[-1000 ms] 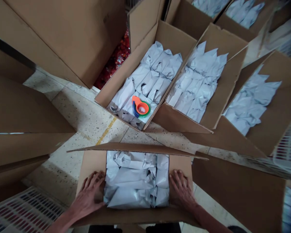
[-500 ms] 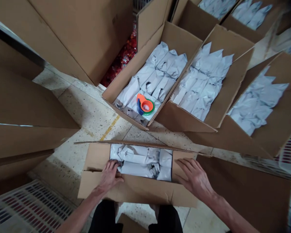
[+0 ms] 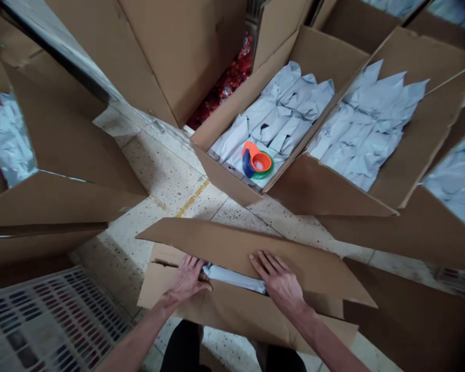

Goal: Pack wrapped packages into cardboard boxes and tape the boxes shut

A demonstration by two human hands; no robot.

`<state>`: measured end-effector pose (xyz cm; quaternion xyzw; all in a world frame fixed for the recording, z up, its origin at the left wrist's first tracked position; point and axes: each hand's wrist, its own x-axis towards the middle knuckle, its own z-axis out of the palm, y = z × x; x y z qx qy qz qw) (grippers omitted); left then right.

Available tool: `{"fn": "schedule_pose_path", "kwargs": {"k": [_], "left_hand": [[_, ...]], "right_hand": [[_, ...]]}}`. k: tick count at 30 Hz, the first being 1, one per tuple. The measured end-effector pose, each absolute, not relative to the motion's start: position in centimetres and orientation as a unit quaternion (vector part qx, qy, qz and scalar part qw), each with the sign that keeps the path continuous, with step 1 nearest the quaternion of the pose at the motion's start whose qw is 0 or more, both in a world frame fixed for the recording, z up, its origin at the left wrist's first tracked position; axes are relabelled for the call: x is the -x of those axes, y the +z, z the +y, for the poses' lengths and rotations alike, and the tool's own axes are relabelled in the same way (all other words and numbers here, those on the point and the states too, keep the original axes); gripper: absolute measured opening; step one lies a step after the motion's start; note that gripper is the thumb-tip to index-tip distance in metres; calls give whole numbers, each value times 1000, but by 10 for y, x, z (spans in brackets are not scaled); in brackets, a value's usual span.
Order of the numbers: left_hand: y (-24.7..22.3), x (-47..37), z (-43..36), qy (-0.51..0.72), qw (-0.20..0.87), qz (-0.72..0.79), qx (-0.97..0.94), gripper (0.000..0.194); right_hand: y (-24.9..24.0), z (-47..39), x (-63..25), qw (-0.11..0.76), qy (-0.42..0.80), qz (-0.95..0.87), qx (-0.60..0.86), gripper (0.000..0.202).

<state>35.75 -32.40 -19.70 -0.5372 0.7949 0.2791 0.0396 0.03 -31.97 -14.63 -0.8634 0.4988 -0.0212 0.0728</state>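
Brown cardboard box under the hands (image 3: 248,299): at 6 o'clock in the view, in front of the person's dark-clothed knees (image 3: 182,346); what it rests on is hidden.
Near flap (image 3: 232,312): folded inward over the front of the contents, as it was half a second ago.
Far flap (image 3: 217,235): just changed; it stood almost edge-on then, and now it leans in toward the person.
Grey-white plastic-wrapped packages inside (image 3: 236,278): three sides of the opening have closed in, so only a narrow strip shows; I judge the box top as mostly covered, though the flaps do not meet.
Left hand (image 3: 186,279): at the strip's 9 o'clock end, thumb apart from the fingers and lying on the near flap, clamped on nothing that I can see.
Right hand (image 3: 281,281): at the strip's 3 o'clock end, fingers slightly spread on the far flap's edge; whether the thumb is beneath, I cannot tell.
Orange, blue and green plastic tape dispenser (image 3: 259,163): untouched, at 12 o'clock from the hands, on similar packages in an uncovered brown cardboard box (image 3: 232,178).
White slatted plastic crate (image 3: 77,281): at 9 o'clock from the hands, on the person's left.
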Motion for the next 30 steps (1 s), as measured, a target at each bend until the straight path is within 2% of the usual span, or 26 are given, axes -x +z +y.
{"fn": "schedule_pose_path", "kwargs": {"k": [4,8,14,16,18,19,20,24,30], "left_hand": [[-198,-359,-319,264,54,799,538,70],[-200,-359,-306,226,36,811,539,64],[-154,-340,-275,86,-101,827,546,50],[-140,-332,-286,81,-72,846,522,70],[-141,-331,-306,98,-1,861,499,111],[-147,-334,-315,105,26,867,487,125],[-155,-338,-323,106,46,872,475,128],[-186,-358,-324,91,72,887,448,113],[-186,-359,-320,107,72,883,451,105]], "right_hand": [[-170,-283,-14,82,-34,516,852,65],[-192,-273,-23,110,-38,526,843,88],[-214,-264,-25,87,-46,523,847,86],[-216,-263,-24,78,-56,520,849,86],[-217,-262,-24,71,-65,519,849,85],[-217,-262,-24,69,-70,520,849,85],[-217,-261,-24,68,-74,519,849,84],[-219,-259,-24,63,-82,519,849,84],[-221,-262,-25,62,-79,523,847,84]]}}
